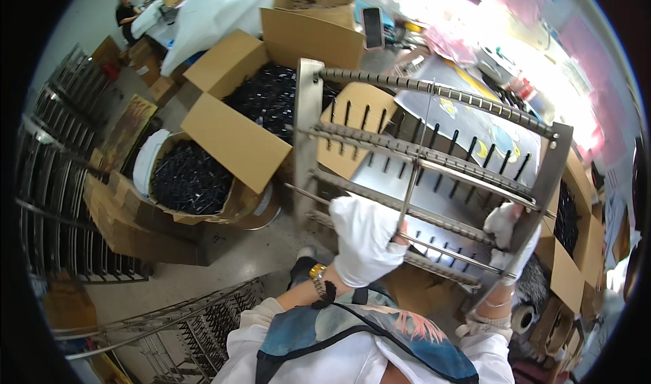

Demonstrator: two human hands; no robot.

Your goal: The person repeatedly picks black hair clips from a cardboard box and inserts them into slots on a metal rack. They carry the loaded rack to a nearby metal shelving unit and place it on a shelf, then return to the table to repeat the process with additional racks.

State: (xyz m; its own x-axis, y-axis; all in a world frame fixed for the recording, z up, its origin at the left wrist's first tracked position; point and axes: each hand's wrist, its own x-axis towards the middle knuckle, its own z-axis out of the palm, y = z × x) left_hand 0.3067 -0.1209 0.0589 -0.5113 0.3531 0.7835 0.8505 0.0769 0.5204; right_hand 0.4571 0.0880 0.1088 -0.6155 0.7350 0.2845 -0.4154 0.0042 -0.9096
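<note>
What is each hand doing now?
Left hand: closed on a thin metal rod.
Right hand: closed, holding the side plate of the metal rack.

1 handheld mtl rack (pixel 419 159), 2 wht gloves (pixel 366 238), 1 phone (pixel 372 28), 1 bkgd co-worker (pixel 126 17)

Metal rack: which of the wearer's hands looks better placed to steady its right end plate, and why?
Likely the right hand: its glove shows on both sides of the right end plate, whereas the left hand is farther left.
</note>
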